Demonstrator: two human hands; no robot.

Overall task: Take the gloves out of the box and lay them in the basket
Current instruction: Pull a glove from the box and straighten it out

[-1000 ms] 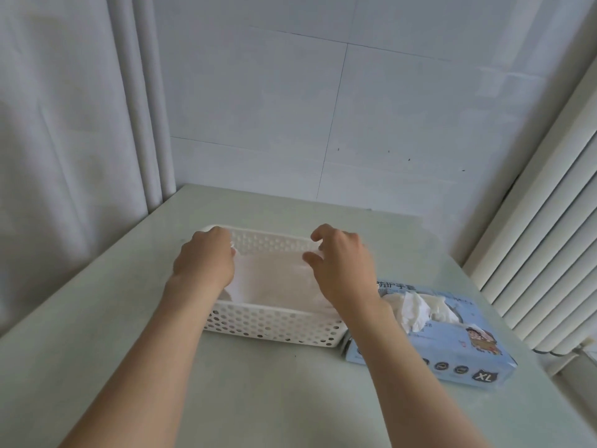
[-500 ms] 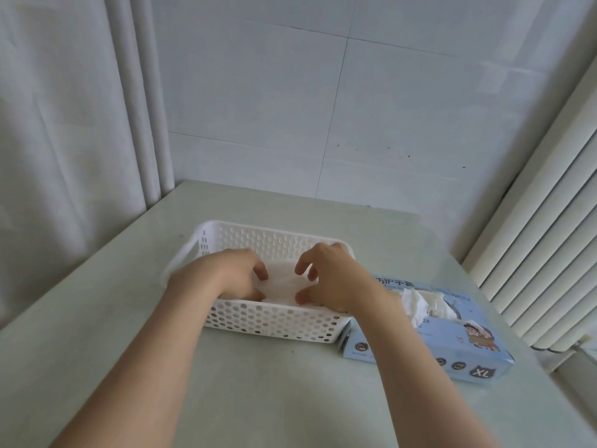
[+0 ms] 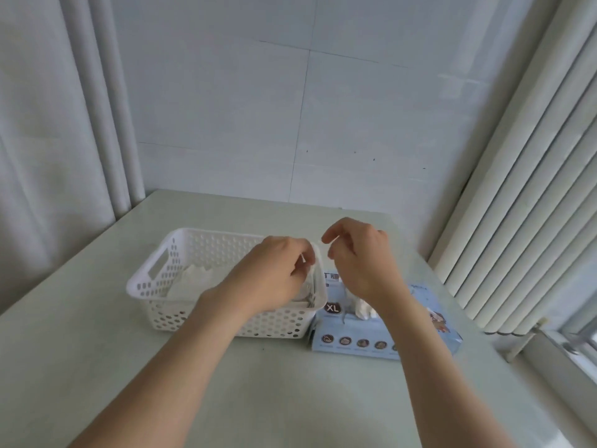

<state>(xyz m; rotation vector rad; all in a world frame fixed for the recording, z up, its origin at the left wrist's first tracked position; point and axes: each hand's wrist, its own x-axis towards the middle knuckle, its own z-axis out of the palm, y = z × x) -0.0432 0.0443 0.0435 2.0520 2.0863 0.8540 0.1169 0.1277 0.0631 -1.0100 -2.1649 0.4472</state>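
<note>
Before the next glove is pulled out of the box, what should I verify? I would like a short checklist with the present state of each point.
1. Basket has received gloves: ok, white gloves lie in its left end.
2. Next glove reachable: ok, it sticks out of the box opening.
3. Right hand free: ok, loosely curled above the box, with nothing visible in it.
4. Left hand free: cannot tell, its fingers curl at the basket's right rim.
5. Box placed well: ok, it lies flat on the table, close beside the basket.
</note>
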